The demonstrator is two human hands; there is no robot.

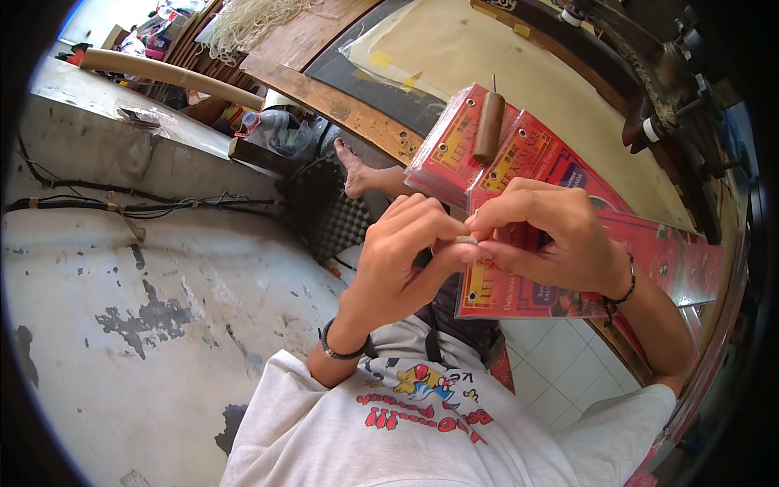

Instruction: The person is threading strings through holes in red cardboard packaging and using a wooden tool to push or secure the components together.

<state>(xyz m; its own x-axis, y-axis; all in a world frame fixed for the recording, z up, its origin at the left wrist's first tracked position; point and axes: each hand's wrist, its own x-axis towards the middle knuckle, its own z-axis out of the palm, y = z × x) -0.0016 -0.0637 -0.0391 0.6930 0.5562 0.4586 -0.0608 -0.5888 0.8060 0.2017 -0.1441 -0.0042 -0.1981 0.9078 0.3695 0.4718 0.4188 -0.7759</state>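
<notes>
My left hand [410, 252] and my right hand [552, 231] meet just above a pile of red printed cards. Both have thumb and fingers closed in a pinch on a small whitish strand [465, 239], which looks like string. Its ends are hidden by my fingers. Below my right hand lies a red card [487, 304] with a metal eyelet near its edge. Beyond my hands, a stack of similar cards [446, 158] lies fanned out. An awl [488, 130] with a wooden handle rests on them, its metal point facing away from me.
A worn wooden bench [365, 122] carries the cards and a large cream sheet [479, 57]. Dark machinery [657, 97] stands at the far right. A bundle of pale string [251, 24] lies at the back. Left is a peeling wall [162, 308] with cables; below it sits a plastic bottle [272, 126].
</notes>
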